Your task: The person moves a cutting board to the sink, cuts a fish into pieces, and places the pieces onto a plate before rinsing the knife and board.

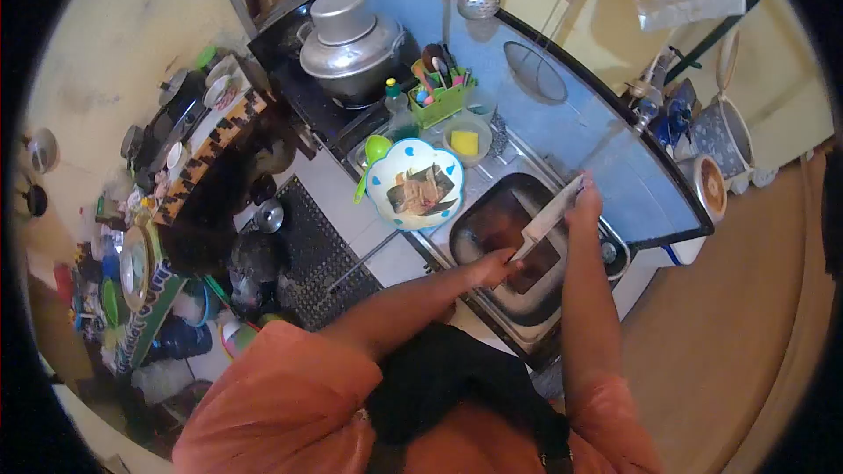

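Over the steel sink [525, 326], my left hand [493, 270] is closed around the dark handle of a kitchen knife [551, 218]. Its broad blade slants up and away to the right. My right hand [586, 202] has its fingers closed at the blade's far end; the exact contact is hard to make out. Left of the sink rests a white scalloped bowl [386, 158] with blue marks. Inside it lie cut pieces of what looks like fish [420, 191].
Behind the bowl are a green ladle [378, 148], a tub with a yellow sponge [464, 143], a soap bottle [400, 112] and a green utensil holder [442, 102]. A large pot [351, 61] stands on the stove. A strainer [536, 72] hangs on the blue wall.
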`<state>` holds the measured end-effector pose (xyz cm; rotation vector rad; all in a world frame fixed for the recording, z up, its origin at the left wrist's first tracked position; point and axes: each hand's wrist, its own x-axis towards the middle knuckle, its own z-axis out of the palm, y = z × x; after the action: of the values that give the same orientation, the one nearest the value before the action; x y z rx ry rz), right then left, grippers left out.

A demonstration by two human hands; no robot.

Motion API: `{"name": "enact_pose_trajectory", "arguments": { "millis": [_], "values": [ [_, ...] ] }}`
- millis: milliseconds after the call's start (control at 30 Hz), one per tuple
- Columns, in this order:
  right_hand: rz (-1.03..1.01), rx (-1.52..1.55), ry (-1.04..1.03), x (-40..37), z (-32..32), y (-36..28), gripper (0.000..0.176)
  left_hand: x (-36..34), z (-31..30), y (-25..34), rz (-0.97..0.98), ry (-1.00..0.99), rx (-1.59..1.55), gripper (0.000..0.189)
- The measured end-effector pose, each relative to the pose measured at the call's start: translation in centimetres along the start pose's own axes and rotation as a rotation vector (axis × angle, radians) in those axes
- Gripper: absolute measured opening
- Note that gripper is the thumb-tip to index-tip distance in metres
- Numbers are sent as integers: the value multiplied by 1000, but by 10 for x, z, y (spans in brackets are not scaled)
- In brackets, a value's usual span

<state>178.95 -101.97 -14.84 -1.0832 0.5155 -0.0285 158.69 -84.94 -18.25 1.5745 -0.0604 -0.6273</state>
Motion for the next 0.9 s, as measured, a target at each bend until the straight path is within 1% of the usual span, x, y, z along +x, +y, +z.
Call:
{"name": "enact_pose_trajectory", "arguments": {
  "millis": [33, 100, 133, 167, 200, 233, 300, 333, 367, 400, 467, 500, 533, 567, 600, 633, 667, 700, 767, 800, 833, 867, 900],
  "values": [
    [3, -9, -10, -5, 7, -4, 33, 4, -2, -8, 19, -7, 15, 27],
    [92, 11, 60, -8, 10, -7, 31, 2, -2, -22, 35, -7, 22, 28],
    [96, 3, 54, -3, 10, -5, 31, -1, -3, -26, -5, -23, 101, 32],
    [19, 4, -1, 3, 11, -8, 30, -4, -3, -29, -43, -40, 181, 36],
    [-57, 6, -56, 10, 12, -7, 30, -7, -3, -33, -42, -33, 174, 36],
    [-55, 0, -61, -1, 21, -20, 30, -10, -1, -37, -62, -43, 114, 35],
    [-14, 70, 21, -22, 33, -48, 29, -11, 0, -49, -85, -56, 54, 34],
    [-14, 71, 23, -14, 20, -40, 29, -6, 0, -56, -55, -74, -35, 33],
    [5, 80, -76, -11, 2, -32, 30, 0, 0, -62, -23, -92, -126, 33],
    [22, 87, -178, -10, -15, -27, 32, 2, -1, -54, -19, -93, -127, 33],
    [112, -85, -59, -65, -5, -16, 37, 8, -8, -31, 9, -80, -106, 33],
    [125, -256, -127, -86, -6, -1, 37, 13, -10, -30, 15, -77, -110, 33],
    [137, -427, -195, -100, -13, 13, 41, 19, -11, -31, 9, -101, -191, 32],
    [49, -606, -327, -100, -29, 36, 40, 24, -10, -31, 3, -126, -273, 33],
    [-41, -780, -459, -98, -39, 56, 40, 23, -6, -21, 5, -125, -276, 33],
    [-40, -781, -459, -116, -26, 45, 40, 21, 1, -6, 148, 4, -313, 34],
    [17, -758, -423, -134, -16, 31, 41, 18, 5, 10, 290, 133, -347, 35],
    [75, -733, -386, -147, -6, 20, 43, 25, 7, 11, 289, 131, -346, 35],
    [72, -743, -385, -122, -17, 23, 44, 42, 5, 12, -49, 45, -289, 38],
    [66, -754, -386, -110, -22, 21, 45, 40, -3, 27, -51, 41, -286, 38],
    [64, -752, -382, -106, -25, 17, 45, 35, -12, 55, -178, -54, -42, 38],
    [-216, -915, -371, -102, -27, 13, 43, 34, -19, 74, -301, -147, 203, 39],
    [-501, -1068, -353, -98, -30, 8, 41, 42, -22, 73, -298, -149, 205, 39]
  ]
}}
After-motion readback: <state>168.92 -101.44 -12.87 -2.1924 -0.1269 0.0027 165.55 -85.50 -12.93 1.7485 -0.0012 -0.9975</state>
